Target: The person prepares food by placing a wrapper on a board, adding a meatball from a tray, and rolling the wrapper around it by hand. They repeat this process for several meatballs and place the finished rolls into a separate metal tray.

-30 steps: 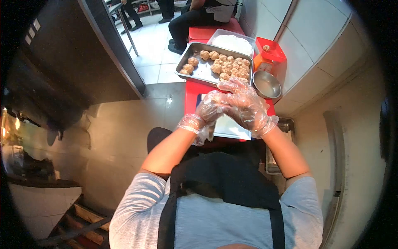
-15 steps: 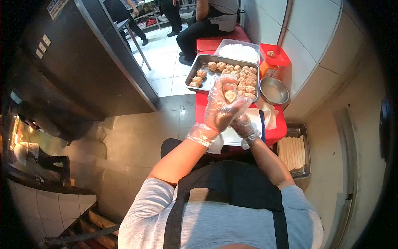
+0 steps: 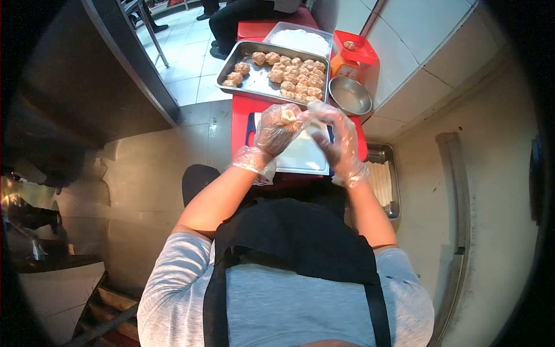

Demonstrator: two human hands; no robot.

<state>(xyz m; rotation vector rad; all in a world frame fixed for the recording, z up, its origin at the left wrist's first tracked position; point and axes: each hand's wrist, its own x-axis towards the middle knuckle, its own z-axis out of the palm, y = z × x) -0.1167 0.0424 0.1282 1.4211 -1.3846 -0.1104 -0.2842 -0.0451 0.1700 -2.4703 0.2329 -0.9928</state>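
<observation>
My left hand (image 3: 275, 132), in a clear plastic glove, is closed around a small pale dough piece (image 3: 288, 117) that shows at the top of its curled fingers. My right hand (image 3: 340, 139), gloved likewise, is just to the right, its thumb and fingers apart and its fingertips close to the left hand. Both hands are over a white board (image 3: 303, 157) with dark blue edges. Beyond them a metal tray (image 3: 254, 92) holds many lumpy tan balls (image 3: 300, 75), most of them crowded at its right side.
Behind the tray stands a clear tub (image 3: 300, 39) of white powder. An orange scale (image 3: 345, 66) with a red pan bears one ball. Beside it is a metal bowl (image 3: 350, 95) of liquid. A lower pan (image 3: 381, 182) holds pale strips. A seated person (image 3: 234, 23) is farther back.
The right hand has come away from beneath the left and now sits beside it with fingers apart. The left hand still holds the dough piece. The view has shifted, uncovering more of the tray.
</observation>
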